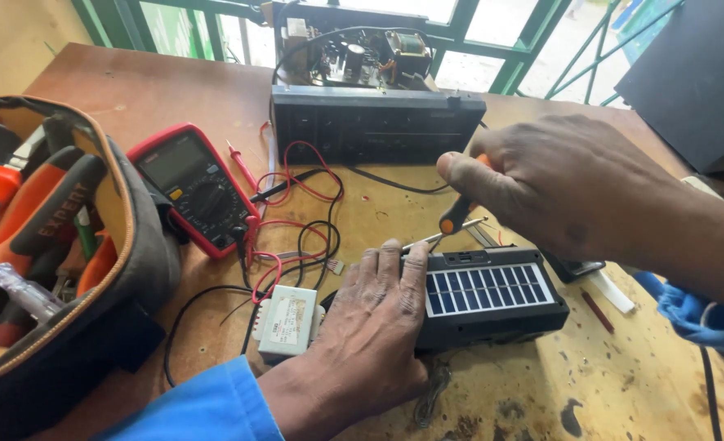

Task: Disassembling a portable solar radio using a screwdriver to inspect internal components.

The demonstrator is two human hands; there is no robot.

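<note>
While the left hand [370,327] lies flat, fingers together, on the near-left end of a small black solar-panel unit [492,298], the right hand [566,188] is clamped on an orange-and-black screwdriver [457,214]. Its metal shaft slants down-left, tip just beside the unit's top-left edge; can't tell if it touches.

Unit sits on a worn brown wooden table [623,384], near the front edge, right of centre. Surface is scratched, with dark blotches and paint-like stains at the lower right.

Just left of the left hand: a small white boxed component [290,322], touching a tangle of red and black leads [296,229]. Those run up to a red-cased digital multimeter [194,189] lying face up, tilted.

Far left: open tool bag [125,269], tan-trimmed, holding orange-handled pliers and a clear-handled tester.

Back of table: black electronic chassis [376,122], front panel facing the camera, lid off, with circuit board and transformer [366,55] exposed behind it.

Behind that, green metal window bars [509,49] with bright daylight outside. Dark box [697,73] at the top right corner. Blue sleeve on the left arm; blue cloth [692,314] under the right forearm.
</note>
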